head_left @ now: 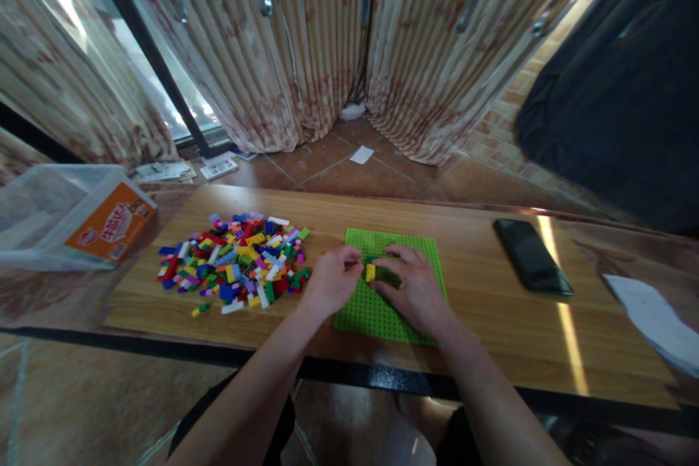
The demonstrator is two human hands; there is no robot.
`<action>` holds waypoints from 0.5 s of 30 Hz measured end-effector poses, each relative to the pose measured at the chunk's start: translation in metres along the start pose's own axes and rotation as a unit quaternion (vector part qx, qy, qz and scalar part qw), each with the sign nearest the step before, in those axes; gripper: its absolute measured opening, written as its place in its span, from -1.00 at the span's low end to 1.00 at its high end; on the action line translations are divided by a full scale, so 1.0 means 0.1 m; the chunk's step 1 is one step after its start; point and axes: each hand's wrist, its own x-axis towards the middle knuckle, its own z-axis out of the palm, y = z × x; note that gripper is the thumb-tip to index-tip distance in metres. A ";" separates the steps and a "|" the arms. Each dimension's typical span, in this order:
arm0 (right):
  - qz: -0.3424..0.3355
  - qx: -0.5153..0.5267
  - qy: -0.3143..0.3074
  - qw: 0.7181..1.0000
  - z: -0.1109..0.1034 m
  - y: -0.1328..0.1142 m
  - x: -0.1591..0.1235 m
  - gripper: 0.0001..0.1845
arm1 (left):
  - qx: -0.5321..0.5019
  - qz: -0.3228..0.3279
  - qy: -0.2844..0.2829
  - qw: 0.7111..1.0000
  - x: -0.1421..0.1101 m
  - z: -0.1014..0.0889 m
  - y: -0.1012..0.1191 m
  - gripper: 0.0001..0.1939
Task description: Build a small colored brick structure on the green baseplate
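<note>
Head view: two hands cover part of one green baseplate (363, 317). One yellow brick (370, 273) sits over it, between left hand (334, 278) and right hand (415, 287). Left fingertips bunch narrowly, right ones curve apart; I cannot tell if either grips. Around: one uncountable brick heap (240, 255), one phone (531, 256), one bin (60, 189).

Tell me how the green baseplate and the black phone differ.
The baseplate is bright green, while the phone is black. The baseplate is covered in studs; the phone has a smooth, glossy face. The baseplate is larger and squarish, the phone smaller and elongated. The left hand and right hand are over the baseplate, whereas the phone lies apart from both. Both lie flat on the wooden table.
</note>
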 end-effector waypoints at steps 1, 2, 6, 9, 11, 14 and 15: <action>0.002 -0.001 -0.002 1.000 0.00 0.00 0.00 -0.68 | 0.004 0.000 -0.001 1.000 0.00 0.01 0.00 -0.85; 0.004 -0.002 -0.003 1.000 0.00 0.00 0.00 -0.67 | 0.006 0.000 -0.002 1.000 0.00 0.01 0.00 -0.85; 0.005 -0.001 -0.006 1.000 -0.01 -0.01 0.00 -0.65 | 0.008 0.003 0.001 1.000 0.01 0.03 -0.02 -0.85; 0.006 0.005 -0.004 1.000 -0.01 -0.01 0.00 -0.65 | 0.011 0.006 0.003 1.000 0.01 0.03 -0.02 -0.86; 0.010 0.014 0.001 1.000 -0.01 0.00 0.00 -0.65 | 0.012 0.006 0.004 1.000 0.01 0.03 -0.01 -0.85; 0.015 0.030 0.014 0.999 -0.03 0.06 0.01 -0.66 | 0.009 0.002 0.004 1.000 0.00 0.02 0.00 -0.84; 0.017 0.036 0.018 0.999 -0.04 0.09 0.02 -0.66 | 0.008 0.002 0.004 1.000 0.00 0.02 0.00 -0.84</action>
